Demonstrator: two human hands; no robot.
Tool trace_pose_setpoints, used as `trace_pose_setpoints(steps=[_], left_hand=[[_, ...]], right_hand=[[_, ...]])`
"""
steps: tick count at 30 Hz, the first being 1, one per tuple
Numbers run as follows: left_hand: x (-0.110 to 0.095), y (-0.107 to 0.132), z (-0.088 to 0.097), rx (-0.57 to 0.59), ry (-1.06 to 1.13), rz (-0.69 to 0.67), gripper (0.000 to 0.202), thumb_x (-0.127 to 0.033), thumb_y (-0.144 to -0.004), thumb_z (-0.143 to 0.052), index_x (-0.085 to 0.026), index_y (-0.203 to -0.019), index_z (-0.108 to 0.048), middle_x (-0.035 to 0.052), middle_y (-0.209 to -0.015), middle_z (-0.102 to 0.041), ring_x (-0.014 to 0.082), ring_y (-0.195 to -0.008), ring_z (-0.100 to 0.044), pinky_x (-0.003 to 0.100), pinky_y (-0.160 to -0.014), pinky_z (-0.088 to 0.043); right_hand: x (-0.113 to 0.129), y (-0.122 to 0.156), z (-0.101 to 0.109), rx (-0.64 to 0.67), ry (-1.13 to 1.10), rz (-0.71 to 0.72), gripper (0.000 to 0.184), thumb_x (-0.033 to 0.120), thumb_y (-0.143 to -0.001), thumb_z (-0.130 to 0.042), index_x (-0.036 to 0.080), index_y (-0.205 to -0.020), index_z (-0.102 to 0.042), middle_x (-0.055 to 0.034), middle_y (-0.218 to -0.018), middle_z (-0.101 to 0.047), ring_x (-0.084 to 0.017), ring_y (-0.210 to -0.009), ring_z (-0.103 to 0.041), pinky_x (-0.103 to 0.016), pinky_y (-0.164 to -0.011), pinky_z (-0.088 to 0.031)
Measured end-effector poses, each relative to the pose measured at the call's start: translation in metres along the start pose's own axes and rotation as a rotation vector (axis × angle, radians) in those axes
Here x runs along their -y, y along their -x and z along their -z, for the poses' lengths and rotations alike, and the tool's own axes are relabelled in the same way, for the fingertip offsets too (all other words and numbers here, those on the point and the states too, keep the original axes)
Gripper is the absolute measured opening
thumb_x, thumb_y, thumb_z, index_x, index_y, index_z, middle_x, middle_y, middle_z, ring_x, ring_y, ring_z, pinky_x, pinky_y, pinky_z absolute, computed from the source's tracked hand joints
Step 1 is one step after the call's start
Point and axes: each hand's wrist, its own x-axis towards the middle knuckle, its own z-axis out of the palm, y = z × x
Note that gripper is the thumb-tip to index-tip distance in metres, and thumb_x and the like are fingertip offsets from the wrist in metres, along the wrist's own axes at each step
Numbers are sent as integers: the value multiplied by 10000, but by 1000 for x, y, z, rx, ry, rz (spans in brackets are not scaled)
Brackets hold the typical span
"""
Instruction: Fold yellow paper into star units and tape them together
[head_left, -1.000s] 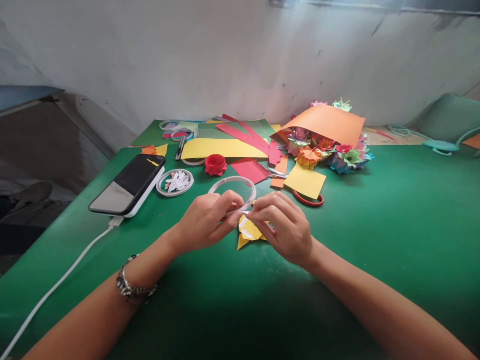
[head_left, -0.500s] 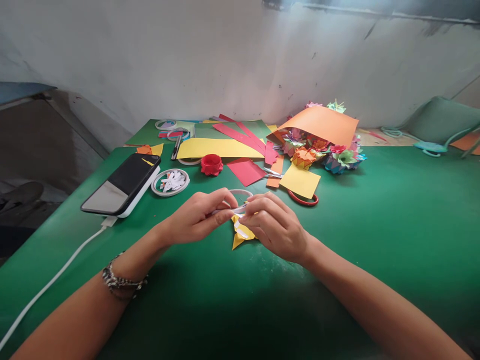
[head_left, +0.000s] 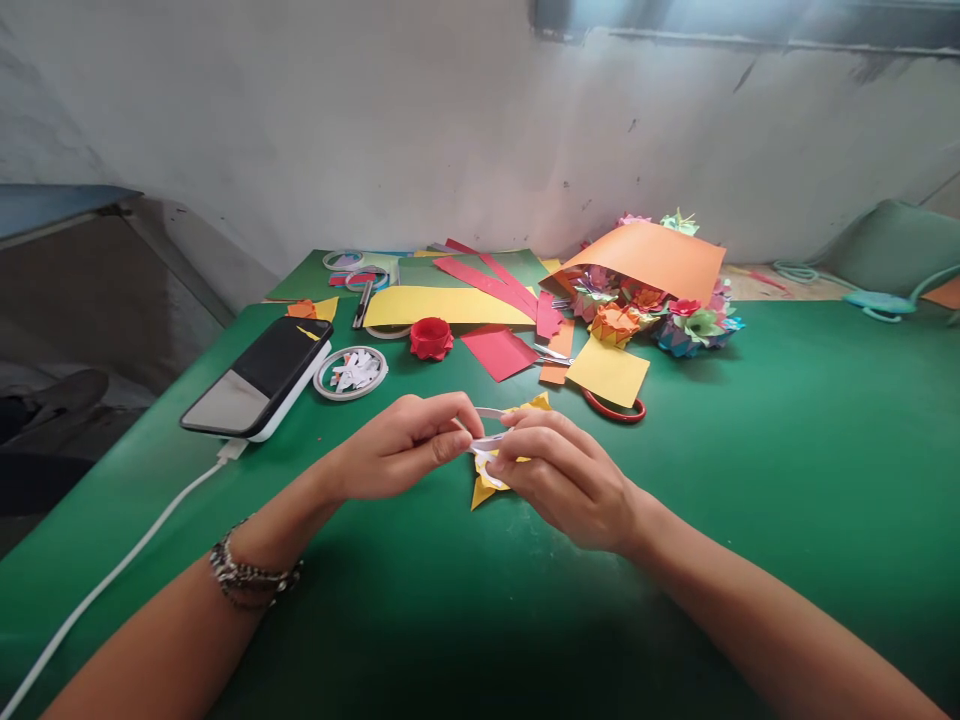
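A thin ring-shaped roll of white tape (head_left: 491,412) is between my two hands, above the middle of the table. My left hand (head_left: 416,440) pinches its near left side between thumb and fingers. My right hand (head_left: 566,470) is closed at the roll's right side, its thumb down on a folded yellow paper piece (head_left: 484,492). White patches show on the yellow piece, whose pointed corners stick out below and behind my right fingers. The right fingers hide much of the paper and part of the roll.
To the left lie a phone-like device (head_left: 259,375) with a white cable (head_left: 127,560) and a tape ring (head_left: 319,385) holding white scraps. Behind are a red folded paper ring (head_left: 431,342), coloured sheets, scissors (head_left: 619,412) under yellow paper (head_left: 609,370), and several paper flowers (head_left: 694,330).
The whole view has shifted slightly, with things now lower and to the right. Both hands stay together on the tape roll and yellow paper; a rear yellow corner now shows more.
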Motion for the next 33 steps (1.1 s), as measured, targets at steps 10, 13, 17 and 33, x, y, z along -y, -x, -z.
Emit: trace_pose_setpoints(steps=[10,13,17,33], left_hand=[[3,0,-2,-12,-86,-8,146,-246,-828,-335,-167,-765,-442,-72,-511,-338,75,-447,-294,186,-423,-267],[4,0,-6,-34,-111,10,113,-233,-820,-346,-167,-790,-433,-82,-508,-330,68,-439,-301,178,-422,-260],[4,0,-8,-90,-149,24,123,-227,-823,-342,-167,-780,-440,-86,-493,-311,62,-422,-275,176,-405,-226],[7,3,15,-405,288,97,171,-267,-773,-410,-193,-618,-401,-76,-475,-193,69,-411,-187,201,-405,-220]], right_hand=[[-2,4,-10,-72,-185,-283,80,88,-789,-516,154,-834,-516,-30,-723,-583,-127,-718,-551,-270,-672,-514],[-1,4,-13,-72,-186,-371,166,83,-778,-536,134,-936,-533,-39,-728,-590,-122,-690,-544,-255,-619,-505],[-2,5,-12,-87,-102,-275,131,50,-772,-527,130,-854,-589,-58,-741,-590,-132,-720,-548,-295,-700,-515],[3,2,10,-230,-349,-487,136,46,-770,-507,174,-771,-554,-26,-741,-554,-123,-766,-568,-265,-667,-498]])
